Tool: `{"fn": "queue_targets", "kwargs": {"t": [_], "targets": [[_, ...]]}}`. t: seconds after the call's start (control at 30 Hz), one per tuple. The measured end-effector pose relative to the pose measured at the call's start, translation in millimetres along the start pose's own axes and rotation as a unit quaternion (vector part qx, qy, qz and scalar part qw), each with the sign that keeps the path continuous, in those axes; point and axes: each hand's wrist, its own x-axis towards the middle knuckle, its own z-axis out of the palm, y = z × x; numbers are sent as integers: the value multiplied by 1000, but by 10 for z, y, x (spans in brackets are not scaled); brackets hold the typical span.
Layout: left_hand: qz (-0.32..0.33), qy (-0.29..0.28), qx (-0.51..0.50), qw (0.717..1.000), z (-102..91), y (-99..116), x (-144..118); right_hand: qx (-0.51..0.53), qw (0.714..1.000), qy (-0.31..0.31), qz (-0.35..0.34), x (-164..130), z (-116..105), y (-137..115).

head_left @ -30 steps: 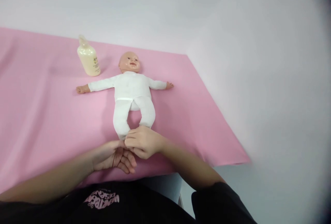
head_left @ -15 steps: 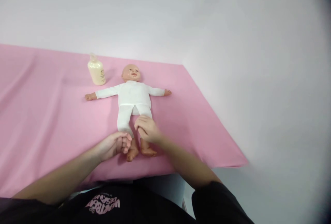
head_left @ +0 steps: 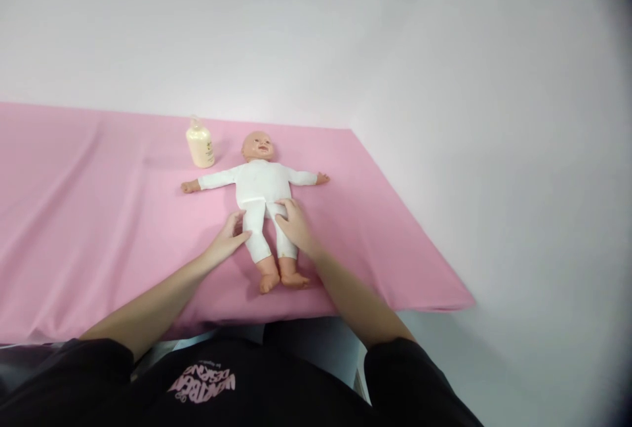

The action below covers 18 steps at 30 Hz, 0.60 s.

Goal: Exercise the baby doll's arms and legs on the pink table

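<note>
Both hands are lying open on a baby doll [head_left: 261, 185] stretched face-up on the pink sheet [head_left: 99, 216]: left hand [head_left: 228, 241] flat beside one white-trousered leg, right hand [head_left: 295, 226] resting on the other; pressing gently and evenly seems wisest, keeping clear of the lotion bottle [head_left: 200, 145]

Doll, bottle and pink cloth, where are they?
doll [head_left: 261, 180], head view, on its white chest.
bottle [head_left: 200, 149], head view, on its cream body.
pink cloth [head_left: 89, 216], head view, on a bare stretch left of the doll.
</note>
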Motion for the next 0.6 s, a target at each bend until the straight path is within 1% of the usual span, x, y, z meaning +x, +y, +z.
{"fn": "queue_targets", "kwargs": {"t": [0.07, 0.13, 0.17, 0.2, 0.27, 0.3, 0.37, 0.4, 0.43, 0.47, 0.53, 0.6], "targets": [[-6, 5, 7, 1000, -22, -127, 48, 54, 998, 1, 28, -26, 6, -20], [-8, 51, 12, 999, -49, -214, 119, 146, 987, 15, 70, -12, 20, 1], [-7, 75, -3, 997, -63, -231, 169, 188, 977, 29, 93, 17, 28, 25], [-9, 88, -30, 996, -76, -227, 231, 220, 968, 48, 113, 61, 35, 55], [-31, 66, -124, 990, -110, -162, 398, 249, 955, 81, 138, 199, 39, 124], [-36, 67, -165, 983, -132, -111, 500, 268, 947, 89, 155, 289, 35, 158], [-42, 125, -222, 966, -196, 3, 734, 376, 898, 99, 207, 499, 13, 213], [-51, 158, -257, 952, -235, 54, 857, 427, 869, 110, 223, 611, -4, 234], [-64, 206, -291, 932, -277, 97, 979, 469, 837, 124, 251, 723, -24, 253], [-64, 227, -299, 924, -318, 131, 1097, 501, 807, 136, 282, 830, -44, 270], [-58, 240, -308, 919, -388, 169, 1309, 512, 795, 150, 289, 1019, -78, 311], [-43, 247, -314, 916, -431, 175, 1482, 523, 788, 172, 277, 1166, -88, 374]]}}
